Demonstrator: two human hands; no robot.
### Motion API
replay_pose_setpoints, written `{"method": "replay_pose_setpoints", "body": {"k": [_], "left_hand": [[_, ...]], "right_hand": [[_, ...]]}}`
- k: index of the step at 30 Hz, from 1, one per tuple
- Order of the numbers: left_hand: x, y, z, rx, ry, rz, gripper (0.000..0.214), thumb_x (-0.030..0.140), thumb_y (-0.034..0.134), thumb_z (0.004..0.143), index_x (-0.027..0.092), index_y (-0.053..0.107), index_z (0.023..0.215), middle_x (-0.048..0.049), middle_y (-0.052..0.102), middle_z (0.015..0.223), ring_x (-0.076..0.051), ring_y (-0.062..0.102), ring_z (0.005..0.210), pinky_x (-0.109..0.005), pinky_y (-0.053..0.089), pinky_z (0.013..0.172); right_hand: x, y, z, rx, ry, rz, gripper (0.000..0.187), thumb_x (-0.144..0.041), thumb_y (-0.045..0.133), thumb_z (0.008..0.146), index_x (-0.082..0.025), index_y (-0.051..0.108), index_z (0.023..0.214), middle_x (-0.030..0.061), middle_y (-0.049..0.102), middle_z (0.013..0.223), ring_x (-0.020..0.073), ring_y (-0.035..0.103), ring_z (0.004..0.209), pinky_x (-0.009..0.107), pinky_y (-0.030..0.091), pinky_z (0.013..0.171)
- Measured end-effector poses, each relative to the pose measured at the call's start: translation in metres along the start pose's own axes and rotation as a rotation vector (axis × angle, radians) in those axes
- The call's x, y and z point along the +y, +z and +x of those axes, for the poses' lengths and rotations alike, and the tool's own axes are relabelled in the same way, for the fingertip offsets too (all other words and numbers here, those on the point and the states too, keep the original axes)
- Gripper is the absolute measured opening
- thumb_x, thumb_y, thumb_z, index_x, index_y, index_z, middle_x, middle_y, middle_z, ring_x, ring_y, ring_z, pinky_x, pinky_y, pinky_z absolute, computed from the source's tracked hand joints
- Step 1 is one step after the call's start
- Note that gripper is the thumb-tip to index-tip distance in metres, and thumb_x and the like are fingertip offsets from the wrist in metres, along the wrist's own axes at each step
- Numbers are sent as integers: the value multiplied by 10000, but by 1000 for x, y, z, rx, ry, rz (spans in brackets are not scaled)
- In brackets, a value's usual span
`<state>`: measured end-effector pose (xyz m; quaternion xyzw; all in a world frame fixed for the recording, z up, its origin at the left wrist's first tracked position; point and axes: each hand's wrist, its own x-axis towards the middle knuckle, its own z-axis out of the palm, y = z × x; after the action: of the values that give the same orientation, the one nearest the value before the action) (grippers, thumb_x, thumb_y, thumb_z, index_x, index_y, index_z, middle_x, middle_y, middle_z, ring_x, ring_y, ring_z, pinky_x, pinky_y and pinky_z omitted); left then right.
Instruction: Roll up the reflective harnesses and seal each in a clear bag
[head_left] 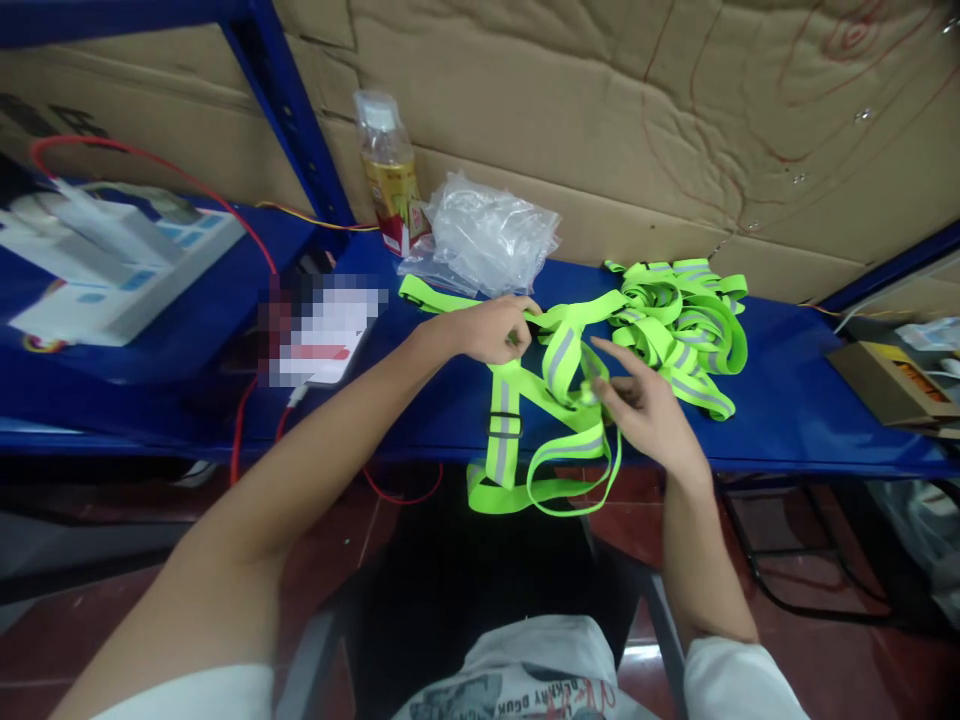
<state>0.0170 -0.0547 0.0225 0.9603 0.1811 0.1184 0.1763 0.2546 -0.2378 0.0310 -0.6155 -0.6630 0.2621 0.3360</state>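
A neon-green reflective strap harness (504, 425) with grey stripes and a black slider buckle lies partly on the blue table, its lower loops hanging past the front edge. My left hand (497, 330) is closed on its upper strap, fingers curled around the band. On the other side, my right hand (637, 400) has its index finger stretched out, while thumb and other fingers pinch a strap of the same harness. Just beyond my right hand lies a tangled pile of similar green straps (686, 320).
Clear plastic bags (487, 235) and a drink bottle (391, 180) stand against the cardboard wall. A phone (337, 340) with a cable lies at left, near a white power strip (142, 280). An open cardboard box (892, 385) is at far right.
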Motion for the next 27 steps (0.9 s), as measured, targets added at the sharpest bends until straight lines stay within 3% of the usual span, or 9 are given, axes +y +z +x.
{"method": "replay_pose_setpoints", "body": {"k": [4, 8, 10, 13, 16, 18, 21, 24, 27], "left_hand": [[-4, 1, 0, -29, -4, -10, 268, 45, 610, 794, 200, 744, 620, -95, 784, 1139, -304, 529, 1476, -398, 470, 1106], [-5, 2, 2, -35, 11, -15, 273, 45, 609, 781, 209, 727, 598, -74, 793, 1024, -304, 514, 1487, -416, 436, 1152], [-4, 2, 2, -37, 6, -18, 260, 47, 617, 774, 205, 725, 598, -72, 795, 1017, -306, 520, 1480, -423, 422, 1171], [-3, 4, 2, -42, -11, -17, 240, 45, 626, 766, 196, 719, 604, -78, 798, 1003, -314, 504, 1508, -432, 395, 1209], [-2, 5, 2, -60, -34, 12, 235, 26, 611, 752, 195, 705, 619, -72, 798, 917, -318, 498, 1533, -437, 396, 1219], [-2, 5, 2, -51, -41, 28, 230, 20, 602, 742, 194, 680, 612, -70, 807, 923, -315, 532, 1514, -423, 427, 1198], [-3, 5, 2, -21, -49, 33, 220, 28, 597, 732, 189, 633, 587, -76, 825, 1013, -309, 584, 1474, -405, 473, 1162], [-4, 5, 3, -25, -34, 31, 220, 29, 588, 721, 194, 614, 578, -68, 829, 1009, -297, 599, 1464, -409, 483, 1167], [-5, 6, 3, -20, -6, 20, 225, 25, 585, 712, 197, 605, 568, -60, 824, 955, -288, 619, 1444, -415, 463, 1202]], "right_hand": [[16, -26, -19, 61, 131, 22, 523, -474, 648, 1012, -270, 642, 1493, -72, 450, 511, 154, 437, 404, 281, 292, 418], [15, -36, -37, -90, 174, -106, 387, -499, 632, 1034, -261, 756, 1314, -44, 528, 526, 150, 472, 418, 284, 320, 431], [9, -32, -39, -75, 106, -199, 378, -509, 615, 1052, -279, 761, 1314, 1, 665, 678, 177, 590, 534, 308, 439, 512], [-1, -16, -35, 49, -110, -326, 410, -495, 584, 1076, -300, 709, 1415, 94, 751, 1144, 258, 735, 943, 391, 585, 792], [-7, 0, -25, 49, -314, -412, 353, -493, 620, 1060, -259, 747, 1291, 148, 629, 1461, 350, 620, 1352, 515, 505, 1109], [-7, 6, -19, 42, -384, -472, 269, -495, 677, 1027, -242, 759, 1069, 146, 624, 1490, 379, 588, 1385, 555, 468, 1125], [-5, 5, -17, 37, -440, -476, 241, -421, 697, 1023, -240, 676, 866, 101, 746, 1316, 336, 679, 1215, 530, 480, 1032], [-5, -1, -19, -6, -490, -464, 151, -361, 684, 1031, -241, 712, 944, 84, 772, 1239, 302, 694, 1128, 507, 479, 1002], [-5, -8, -20, -96, -523, -493, 194, -390, 700, 1023, -249, 777, 1132, 132, 671, 1418, 342, 627, 1288, 523, 483, 1038]]}}
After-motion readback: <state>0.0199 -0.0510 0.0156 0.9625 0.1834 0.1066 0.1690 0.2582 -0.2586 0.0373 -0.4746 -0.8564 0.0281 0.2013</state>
